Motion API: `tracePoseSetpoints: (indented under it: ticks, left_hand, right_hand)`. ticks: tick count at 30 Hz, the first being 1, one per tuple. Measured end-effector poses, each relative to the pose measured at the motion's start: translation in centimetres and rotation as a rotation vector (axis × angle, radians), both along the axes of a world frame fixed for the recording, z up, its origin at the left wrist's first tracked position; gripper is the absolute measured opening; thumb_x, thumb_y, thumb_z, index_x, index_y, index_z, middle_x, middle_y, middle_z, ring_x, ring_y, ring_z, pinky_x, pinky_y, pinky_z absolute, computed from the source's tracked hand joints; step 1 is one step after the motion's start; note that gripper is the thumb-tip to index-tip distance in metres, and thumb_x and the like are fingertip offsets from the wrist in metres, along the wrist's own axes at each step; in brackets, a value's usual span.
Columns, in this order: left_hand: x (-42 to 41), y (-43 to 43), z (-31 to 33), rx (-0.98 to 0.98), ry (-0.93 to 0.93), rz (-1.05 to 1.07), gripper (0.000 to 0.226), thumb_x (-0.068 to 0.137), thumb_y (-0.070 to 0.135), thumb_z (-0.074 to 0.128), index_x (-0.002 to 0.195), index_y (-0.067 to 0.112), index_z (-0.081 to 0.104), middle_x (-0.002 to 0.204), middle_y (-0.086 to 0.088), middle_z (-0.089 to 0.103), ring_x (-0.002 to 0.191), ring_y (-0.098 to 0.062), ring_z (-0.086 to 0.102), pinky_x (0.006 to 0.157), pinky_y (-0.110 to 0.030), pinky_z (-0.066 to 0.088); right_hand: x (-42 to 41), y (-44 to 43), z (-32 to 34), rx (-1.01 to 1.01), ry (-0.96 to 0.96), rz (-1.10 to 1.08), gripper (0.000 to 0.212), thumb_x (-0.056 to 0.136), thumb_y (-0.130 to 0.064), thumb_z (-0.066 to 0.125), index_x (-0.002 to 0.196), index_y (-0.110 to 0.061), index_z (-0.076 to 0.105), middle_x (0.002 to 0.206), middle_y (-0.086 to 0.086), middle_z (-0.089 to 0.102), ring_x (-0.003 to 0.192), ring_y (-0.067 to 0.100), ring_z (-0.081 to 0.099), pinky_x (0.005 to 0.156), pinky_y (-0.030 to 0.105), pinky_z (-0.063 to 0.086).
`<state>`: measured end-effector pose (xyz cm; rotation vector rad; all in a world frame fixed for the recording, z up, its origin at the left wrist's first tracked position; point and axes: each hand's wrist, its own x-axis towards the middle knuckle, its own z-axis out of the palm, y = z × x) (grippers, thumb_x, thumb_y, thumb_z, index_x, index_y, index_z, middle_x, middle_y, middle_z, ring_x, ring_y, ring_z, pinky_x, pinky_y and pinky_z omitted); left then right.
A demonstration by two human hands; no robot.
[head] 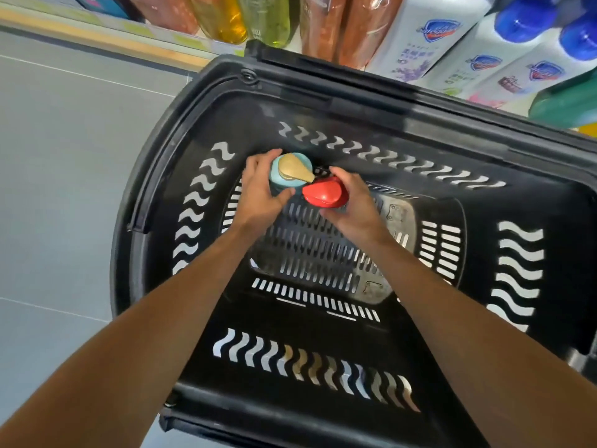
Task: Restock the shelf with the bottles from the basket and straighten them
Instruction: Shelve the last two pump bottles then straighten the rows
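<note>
A black plastic basket [523,195] stands on the floor below me. Two pump bottles stand upright inside it near the far wall, seen from above. The light blue bottle with a gold pump head [292,171] is held by my left hand [258,192], fingers wrapped around its left side. Beside it stands the bottle with a red pump head [324,194], and my right hand [353,202] grips it from the right. The two pump heads nearly touch. The bottle bodies are mostly hidden under the pumps and my fingers.
The shelf runs along the top: amber and green bottles [226,17], copper bottles [345,27], white bottles with blue caps [484,56] and a teal bottle [568,105]. Grey tiled floor [64,156] lies to the left. The basket's handle [161,163] rests on its left rim.
</note>
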<state>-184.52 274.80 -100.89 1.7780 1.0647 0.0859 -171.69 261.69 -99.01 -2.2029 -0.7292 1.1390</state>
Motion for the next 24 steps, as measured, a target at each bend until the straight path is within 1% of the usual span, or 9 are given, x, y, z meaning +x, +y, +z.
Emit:
tracePoseSetpoints:
  ticks: [4, 6, 8, 12, 14, 17, 19, 21, 24]
  left_hand:
    - [0.2, 0.3, -0.6, 0.027, -0.054, -0.028, 0.057, 0.07, 0.017, 0.078, 0.118, 0.021, 0.048, 0.115, 0.006, 0.048, 0.112, -0.016, 0.051, 0.097, -0.043, 0.046]
    - [0.5, 0.2, -0.2, -0.006, -0.047, -0.012, 0.053, 0.071, 0.018, 0.081, 0.11, 0.026, 0.045, 0.102, 0.012, 0.057, 0.097, -0.006, 0.058, 0.087, -0.035, 0.051]
    - [0.5, -0.1, 0.2, 0.008, -0.013, -0.013, 0.052, 0.071, 0.021, 0.082, 0.106, 0.024, 0.043, 0.092, 0.015, 0.057, 0.084, -0.003, 0.058, 0.077, -0.031, 0.051]
    - [0.2, -0.6, 1.3, 0.012, 0.03, 0.047, 0.055, 0.069, 0.02, 0.082, 0.111, 0.015, 0.046, 0.098, 0.004, 0.062, 0.09, -0.014, 0.062, 0.081, -0.035, 0.052]
    - [0.0, -1.0, 2.2, -0.042, 0.035, 0.116, 0.057, 0.07, 0.015, 0.081, 0.115, 0.012, 0.046, 0.102, 0.003, 0.063, 0.094, -0.011, 0.062, 0.085, -0.026, 0.051]
    - [-0.7, -2.4, 4.7, -0.123, 0.01, 0.175, 0.056, 0.07, 0.007, 0.081, 0.114, 0.011, 0.046, 0.102, 0.003, 0.062, 0.093, -0.008, 0.061, 0.083, -0.017, 0.05]
    - [-1.3, -3.3, 6.8, -0.158, -0.008, 0.221, 0.055, 0.07, 0.006, 0.08, 0.113, 0.009, 0.046, 0.102, 0.001, 0.062, 0.092, -0.01, 0.061, 0.085, -0.022, 0.051]
    - [-1.8, -4.0, 9.4, -0.169, -0.012, 0.263, 0.057, 0.07, 0.008, 0.081, 0.115, 0.008, 0.046, 0.101, 0.002, 0.062, 0.094, -0.011, 0.062, 0.086, -0.026, 0.052]
    - [-1.8, -4.8, 14.8, -0.202, -0.033, 0.307, 0.058, 0.07, 0.007, 0.08, 0.117, 0.012, 0.046, 0.106, 0.003, 0.061, 0.098, -0.009, 0.062, 0.084, -0.023, 0.053]
  right_hand:
    - [0.1, 0.1, -1.1, 0.049, -0.018, 0.012, 0.066, 0.07, -0.014, 0.08, 0.128, -0.019, 0.05, 0.123, 0.001, 0.051, 0.119, 0.019, 0.046, 0.104, 0.039, 0.041]
    - [0.2, 0.0, -1.2, 0.061, 0.019, -0.005, 0.063, 0.069, -0.015, 0.081, 0.124, -0.022, 0.051, 0.116, -0.004, 0.057, 0.11, 0.013, 0.053, 0.094, 0.024, 0.045]
    - [0.3, -0.1, -0.9, 0.057, 0.027, -0.014, 0.06, 0.069, -0.016, 0.082, 0.121, -0.023, 0.054, 0.109, -0.008, 0.061, 0.101, 0.007, 0.055, 0.082, 0.009, 0.04]
    - [0.3, -1.2, 0.6, 0.041, 0.022, -0.006, 0.061, 0.07, -0.017, 0.082, 0.123, -0.023, 0.054, 0.104, -0.013, 0.059, 0.097, 0.002, 0.054, 0.082, 0.006, 0.04]
    - [0.2, -2.1, 1.7, 0.019, 0.037, -0.018, 0.063, 0.07, -0.017, 0.082, 0.125, -0.023, 0.052, 0.103, -0.015, 0.056, 0.096, 0.001, 0.052, 0.075, -0.002, 0.035]
    - [0.2, -3.5, 4.0, 0.009, 0.077, -0.057, 0.065, 0.068, -0.017, 0.083, 0.122, -0.027, 0.049, 0.105, -0.015, 0.058, 0.099, 0.002, 0.053, 0.084, 0.008, 0.038]
    - [0.3, -4.3, 6.2, 0.012, 0.094, -0.095, 0.061, 0.066, -0.018, 0.084, 0.115, -0.029, 0.049, 0.101, -0.016, 0.059, 0.096, 0.003, 0.056, 0.086, 0.017, 0.043]
    - [0.6, -5.1, 8.9, 0.021, 0.105, -0.123, 0.058, 0.065, -0.019, 0.084, 0.111, -0.03, 0.049, 0.095, -0.02, 0.058, 0.093, 0.003, 0.058, 0.085, 0.018, 0.046]
    - [1.4, -6.4, 13.8, 0.081, 0.136, -0.184, 0.062, 0.063, -0.022, 0.086, 0.115, -0.029, 0.053, 0.103, -0.011, 0.064, 0.098, 0.008, 0.062, 0.088, 0.032, 0.054]
